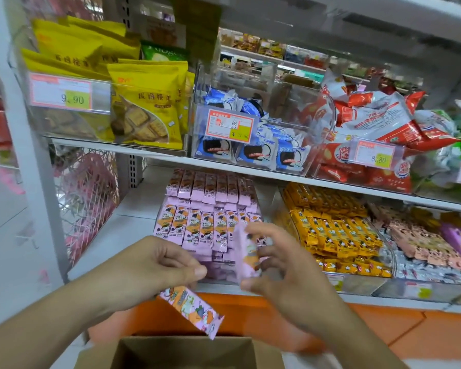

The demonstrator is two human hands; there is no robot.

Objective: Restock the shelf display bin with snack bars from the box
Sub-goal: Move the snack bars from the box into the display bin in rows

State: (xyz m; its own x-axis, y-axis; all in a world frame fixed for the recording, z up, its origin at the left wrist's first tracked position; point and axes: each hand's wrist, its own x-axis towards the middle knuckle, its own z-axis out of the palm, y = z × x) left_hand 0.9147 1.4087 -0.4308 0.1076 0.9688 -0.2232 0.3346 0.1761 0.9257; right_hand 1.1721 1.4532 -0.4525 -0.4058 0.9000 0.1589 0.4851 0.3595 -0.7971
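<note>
Left hand [155, 265] has its grip pinched on a pink-and-orange wrapped snack bar [193, 310] low in the frame, right above the open brown cardboard box [186, 352]. Right hand [280, 265] grips another blurry pink bar [246, 251] at centre, in front of the clear display bin of pink bars [208, 222] on the lower shelf

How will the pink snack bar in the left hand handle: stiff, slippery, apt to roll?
The pink snack bar sticks out straight from the left hand, gripped at one end, so it is probably fairly stiff and light. Its glossy wrapper looks slippery. The flat shape, like the neat rows in the display bin, makes rolling unlikely.
</note>
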